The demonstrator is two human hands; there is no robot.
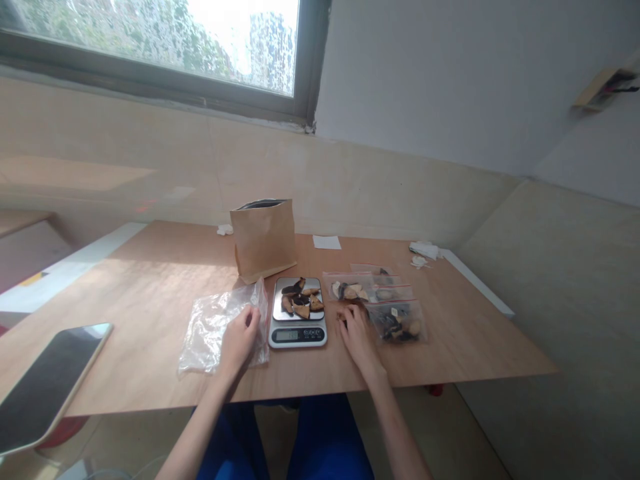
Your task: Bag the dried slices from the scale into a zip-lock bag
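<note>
Dried slices point(301, 311), dark brown outside with tan cut faces, lie loosely heaped on the silver plate of a white scale point(300, 325). The left hand point(240, 338) curls over a clear bag point(206, 327), the right hand point(358, 331) bends fingertips-down beside the scale; I cannot tell whether either grip is closed.

Digital scale point(299, 345) on wooden table point(480, 347), brown slices point(301, 311) on weighing plate point(278, 314), curled left hand point(241, 335) over clear plastic bag point(200, 337), right hand point(356, 328) beside filled zip bags point(400, 323), upright brown paper bag point(264, 240) behind scale.
</note>
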